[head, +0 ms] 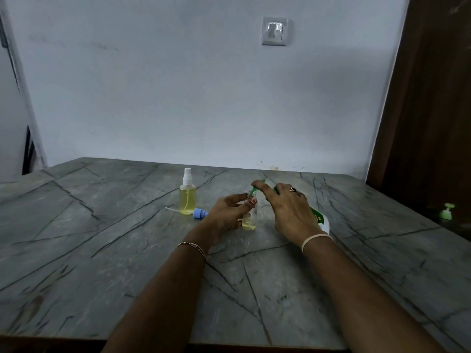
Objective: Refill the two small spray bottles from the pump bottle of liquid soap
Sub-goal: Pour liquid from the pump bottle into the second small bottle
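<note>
Left hand: the left hand (226, 212) grips a small clear plastic bottle (251, 220), thumb and fingers curled round its upper part.
Right hand: the right hand (288, 207) is clamped on the top of a white pump bottle with a green label (321, 220), fingers curved over the pump head and the forefinger stretched along the green spout (256, 189).
Small clear plastic bottle: upright on the table near its middle, uncapped, with a shallow layer of yellow liquid at the bottom.
Pump bottle: just right of the small bottle, leaning left, its spout tip at the small bottle's mouth; the hand hides much of its body.
Blue spray cap (199, 214): lying on its side just left of the left hand, its thin white tube pointing left.
Capped spray bottle with a white sprayer (187, 197): upright, farther and to the left, nearly full of yellow liquid, behind the blue cap.
Wrists: a chain bracelet (193, 247) on the left, a pale band (314, 239) on the right, a ring (293, 189) on a right finger.
Table: grey veined stone tabletop (102, 250).
Far right: a small green pump-shaped object (446, 212), blurred, beside a dark wooden panel (428, 98).
Wall: a white switch plate (275, 31) high above the table.
</note>
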A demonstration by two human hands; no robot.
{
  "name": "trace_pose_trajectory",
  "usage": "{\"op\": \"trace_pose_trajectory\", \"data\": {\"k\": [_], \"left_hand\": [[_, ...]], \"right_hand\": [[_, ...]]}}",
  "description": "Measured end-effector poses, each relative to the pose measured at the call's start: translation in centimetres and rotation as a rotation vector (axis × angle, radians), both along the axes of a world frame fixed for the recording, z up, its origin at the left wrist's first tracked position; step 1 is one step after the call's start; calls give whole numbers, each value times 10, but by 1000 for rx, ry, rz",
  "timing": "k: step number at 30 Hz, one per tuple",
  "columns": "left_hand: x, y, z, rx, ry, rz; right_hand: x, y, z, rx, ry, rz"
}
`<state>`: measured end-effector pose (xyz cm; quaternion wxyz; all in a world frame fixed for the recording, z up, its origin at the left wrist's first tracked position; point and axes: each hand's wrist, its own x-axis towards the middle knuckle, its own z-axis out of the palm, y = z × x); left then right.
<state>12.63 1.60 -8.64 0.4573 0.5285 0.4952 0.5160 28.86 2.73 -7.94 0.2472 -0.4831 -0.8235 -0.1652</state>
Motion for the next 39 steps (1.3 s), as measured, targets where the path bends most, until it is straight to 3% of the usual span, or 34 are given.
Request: {"op": "trace_pose_trajectory", "data": {"k": [31, 39], "left_hand": [[3, 4, -4, 52, 81, 63], [3, 4, -3, 31, 32, 36]], "right_hand": [[-9, 0, -2, 54, 12, -69], [-4, 0, -5, 72, -36, -64]]}}
